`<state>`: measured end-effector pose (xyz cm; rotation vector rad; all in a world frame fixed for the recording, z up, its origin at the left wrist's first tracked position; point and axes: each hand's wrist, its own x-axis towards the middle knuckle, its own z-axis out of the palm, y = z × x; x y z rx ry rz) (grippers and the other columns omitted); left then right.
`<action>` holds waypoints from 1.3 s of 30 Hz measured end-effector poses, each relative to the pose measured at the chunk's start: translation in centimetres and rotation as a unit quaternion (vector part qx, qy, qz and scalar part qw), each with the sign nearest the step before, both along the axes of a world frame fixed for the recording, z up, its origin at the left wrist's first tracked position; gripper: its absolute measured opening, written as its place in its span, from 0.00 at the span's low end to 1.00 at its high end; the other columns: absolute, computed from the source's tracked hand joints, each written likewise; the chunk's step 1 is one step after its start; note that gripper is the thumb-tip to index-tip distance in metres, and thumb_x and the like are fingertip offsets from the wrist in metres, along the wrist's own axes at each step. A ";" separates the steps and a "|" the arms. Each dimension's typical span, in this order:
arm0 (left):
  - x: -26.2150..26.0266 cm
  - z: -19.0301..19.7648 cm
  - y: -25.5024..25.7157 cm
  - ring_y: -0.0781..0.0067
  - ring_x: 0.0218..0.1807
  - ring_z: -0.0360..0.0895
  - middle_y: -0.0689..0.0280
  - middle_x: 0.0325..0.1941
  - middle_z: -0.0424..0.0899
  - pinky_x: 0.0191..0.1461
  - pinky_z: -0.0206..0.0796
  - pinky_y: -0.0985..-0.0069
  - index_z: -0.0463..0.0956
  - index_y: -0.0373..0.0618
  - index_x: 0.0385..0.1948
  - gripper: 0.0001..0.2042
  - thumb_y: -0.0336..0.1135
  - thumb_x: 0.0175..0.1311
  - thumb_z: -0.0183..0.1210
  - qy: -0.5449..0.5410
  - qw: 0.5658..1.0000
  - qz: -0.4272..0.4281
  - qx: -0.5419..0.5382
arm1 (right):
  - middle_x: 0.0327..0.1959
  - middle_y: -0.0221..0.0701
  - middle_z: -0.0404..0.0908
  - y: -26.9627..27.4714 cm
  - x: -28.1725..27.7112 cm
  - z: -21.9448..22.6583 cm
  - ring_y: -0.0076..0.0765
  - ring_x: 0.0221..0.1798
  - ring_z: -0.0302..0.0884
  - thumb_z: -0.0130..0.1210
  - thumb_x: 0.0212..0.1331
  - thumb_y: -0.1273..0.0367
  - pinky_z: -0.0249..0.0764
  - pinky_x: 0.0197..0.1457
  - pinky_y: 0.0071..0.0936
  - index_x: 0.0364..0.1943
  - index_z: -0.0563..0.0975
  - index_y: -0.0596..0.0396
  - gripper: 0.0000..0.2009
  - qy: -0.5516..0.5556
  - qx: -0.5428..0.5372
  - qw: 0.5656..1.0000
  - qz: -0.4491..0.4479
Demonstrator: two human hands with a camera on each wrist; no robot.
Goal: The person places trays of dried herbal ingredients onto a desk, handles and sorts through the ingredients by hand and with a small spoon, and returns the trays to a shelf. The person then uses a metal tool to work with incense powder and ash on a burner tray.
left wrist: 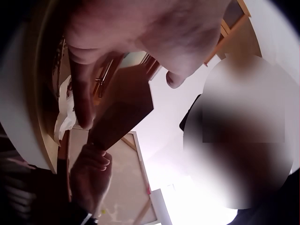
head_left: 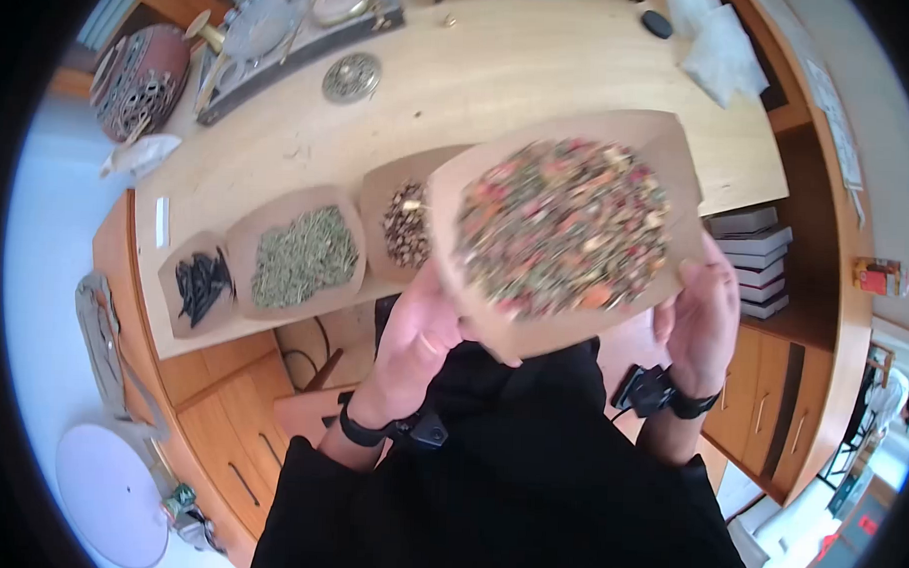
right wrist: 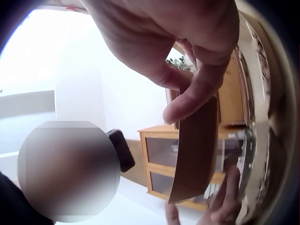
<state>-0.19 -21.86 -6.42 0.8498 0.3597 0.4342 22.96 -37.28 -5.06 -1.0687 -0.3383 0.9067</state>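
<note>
A kraft-paper tray [head_left: 683, 177] of mixed dried petals and herbs [head_left: 567, 228] is tilted above the table's front edge, blurred in the head view. My right hand [head_left: 709, 313] pinches its right side; in the right wrist view the thumb and fingers close on the paper wall [right wrist: 197, 145]. At the lower left corner is my left hand [head_left: 423, 333], its fingers partly hidden by the tray. The left wrist view shows that hand [left wrist: 150, 28] with thumb and fingers spread apart beside the brown paper wall [left wrist: 126, 103].
Paper trays of dark pods [head_left: 202, 283], green dried herb [head_left: 305, 259] and brown pieces [head_left: 406, 227] stand on the table [head_left: 522, 76]. Behind them are a round metal lid [head_left: 352, 77], a grey tray of utensils [head_left: 302, 58] and a patterned pot [head_left: 141, 83]. A white plastic bag [head_left: 725, 58] lies back right.
</note>
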 end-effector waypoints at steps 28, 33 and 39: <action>-5.9 4.8 -4.3 0.48 0.34 0.86 0.39 0.44 0.85 0.34 0.77 0.64 0.63 0.11 0.64 0.31 0.41 0.79 0.55 -0.277 0.959 -0.048 -0.037 | 0.53 0.66 0.77 -1.0 -5.6 0.3 0.50 0.23 0.85 0.64 0.59 0.67 0.84 0.20 0.34 0.69 0.54 0.78 0.41 0.157 0.363 0.874 0.282; -5.9 5.0 -4.5 0.51 0.29 0.85 0.41 0.41 0.85 0.29 0.78 0.65 0.78 0.18 0.50 0.19 0.34 0.76 0.59 -0.256 0.965 -0.027 -0.049 | 0.52 0.65 0.78 1.1 -5.6 -2.0 0.50 0.23 0.86 0.64 0.60 0.66 0.85 0.20 0.35 0.69 0.56 0.77 0.40 0.157 0.474 0.812 0.303; -5.2 3.7 -3.1 0.55 0.55 0.74 0.47 0.62 0.72 0.56 0.69 0.60 0.59 0.28 0.66 0.37 0.51 0.68 0.63 -0.069 0.990 0.025 -0.122 | 0.51 0.63 0.79 1.3 -5.4 0.4 0.50 0.23 0.85 0.61 0.62 0.66 0.85 0.21 0.35 0.67 0.59 0.76 0.36 0.140 0.302 0.918 0.218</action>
